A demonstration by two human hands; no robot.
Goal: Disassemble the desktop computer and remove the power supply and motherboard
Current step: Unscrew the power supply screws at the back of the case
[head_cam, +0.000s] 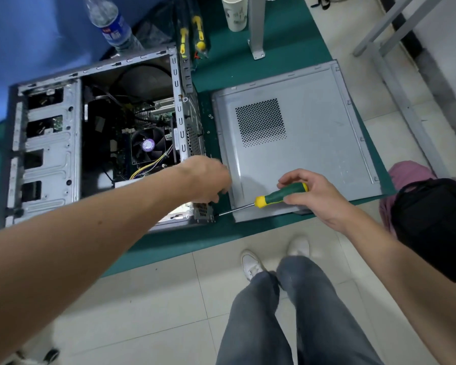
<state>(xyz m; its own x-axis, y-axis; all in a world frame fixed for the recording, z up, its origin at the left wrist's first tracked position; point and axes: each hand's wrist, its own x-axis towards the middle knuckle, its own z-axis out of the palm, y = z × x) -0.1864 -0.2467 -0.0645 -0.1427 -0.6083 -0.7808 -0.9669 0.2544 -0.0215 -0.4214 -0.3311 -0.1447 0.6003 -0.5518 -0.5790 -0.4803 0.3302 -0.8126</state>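
The open grey steel computer case lies on its side; the left hand steadies its rear corner, blurred, so its grip is unreadable. Just right, the right hand clasps a green-and-yellow screwdriver, tip meeting that corner. Seat the tip squarely. The screw is hidden.

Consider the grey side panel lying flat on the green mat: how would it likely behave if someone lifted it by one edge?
The side panel looks like thin sheet metal, so probably light for its size and slightly flexible. Its folded rims would likely stiffen it. Lying flat beside the computer case, it should slide rather than roll or tip.
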